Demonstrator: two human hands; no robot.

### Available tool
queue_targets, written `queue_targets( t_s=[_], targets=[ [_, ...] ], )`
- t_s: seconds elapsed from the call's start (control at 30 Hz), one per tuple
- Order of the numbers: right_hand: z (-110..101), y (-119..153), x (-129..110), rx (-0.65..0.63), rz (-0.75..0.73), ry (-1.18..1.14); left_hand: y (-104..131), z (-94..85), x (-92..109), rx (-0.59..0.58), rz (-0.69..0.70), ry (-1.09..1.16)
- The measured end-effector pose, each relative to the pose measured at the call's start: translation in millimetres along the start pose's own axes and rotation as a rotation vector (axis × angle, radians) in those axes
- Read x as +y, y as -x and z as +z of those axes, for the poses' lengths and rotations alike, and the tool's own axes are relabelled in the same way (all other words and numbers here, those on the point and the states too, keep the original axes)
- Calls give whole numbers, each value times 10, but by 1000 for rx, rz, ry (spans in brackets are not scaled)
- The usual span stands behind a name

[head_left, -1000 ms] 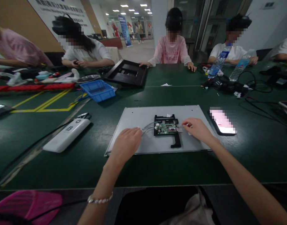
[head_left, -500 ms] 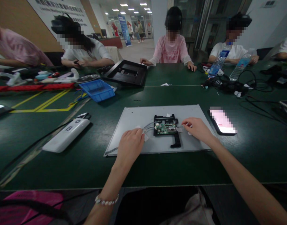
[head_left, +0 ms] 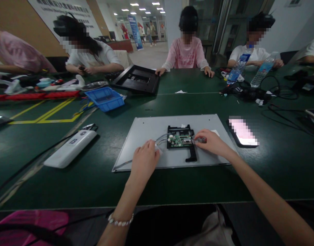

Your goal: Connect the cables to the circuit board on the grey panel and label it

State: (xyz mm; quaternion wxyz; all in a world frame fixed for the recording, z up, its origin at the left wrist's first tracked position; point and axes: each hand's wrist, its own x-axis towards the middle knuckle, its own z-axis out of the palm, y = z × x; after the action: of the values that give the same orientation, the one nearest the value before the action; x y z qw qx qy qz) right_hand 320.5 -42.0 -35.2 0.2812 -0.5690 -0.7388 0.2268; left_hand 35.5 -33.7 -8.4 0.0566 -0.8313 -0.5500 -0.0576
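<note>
A green circuit board (head_left: 181,139) sits in a black plastic bracket (head_left: 191,153) on a flat light-grey panel (head_left: 144,128). Grey cables (head_left: 161,137) run from the board's left side and pass under my left hand (head_left: 146,159). That hand is closed over them, and a white tape-like piece (head_left: 157,149) shows by its thumb. At the board's right edge my right hand (head_left: 210,142) is closed in a pinch. A small dark-reddish part shows under its fingers; what they grip is too small to make out. A white slip (head_left: 215,132) lies behind this hand.
Left of the panel lies a white power bank (head_left: 71,148) with a cable; right of it, a lit phone (head_left: 243,131). Farther back are a blue bin (head_left: 105,99), a black frame (head_left: 136,79), water bottles (head_left: 239,66) and tangled black cables (head_left: 246,91). Co-workers sit across the table.
My right hand has moved left to the board's right edge, its fingers lower and closer in. My left hand stays over the cables, shifted slightly.
</note>
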Motion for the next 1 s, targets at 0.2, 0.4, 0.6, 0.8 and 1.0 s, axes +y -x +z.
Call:
queue_targets(
  t_s=[0.2, 0.4, 0.6, 0.8, 1.0],
  targets=[
    [7, -15, 37, 3, 65, -105, -3, -9, -37, 23, -6, 20],
    [-174, -9, 147, 114, 190, -7, 100, -76, 20, 194, 8, 4],
    [-250, 19, 229, 150, 255, 192, 132, -114, 78, 72, 197, 24],
    [-230, 14, 248, 177, 223, 201, 78, -216, 56, 16, 183, -70],
    [-238, 10, 246, 180, 211, 206, -24, -321, -123, 200, 101, -58]
  ],
)
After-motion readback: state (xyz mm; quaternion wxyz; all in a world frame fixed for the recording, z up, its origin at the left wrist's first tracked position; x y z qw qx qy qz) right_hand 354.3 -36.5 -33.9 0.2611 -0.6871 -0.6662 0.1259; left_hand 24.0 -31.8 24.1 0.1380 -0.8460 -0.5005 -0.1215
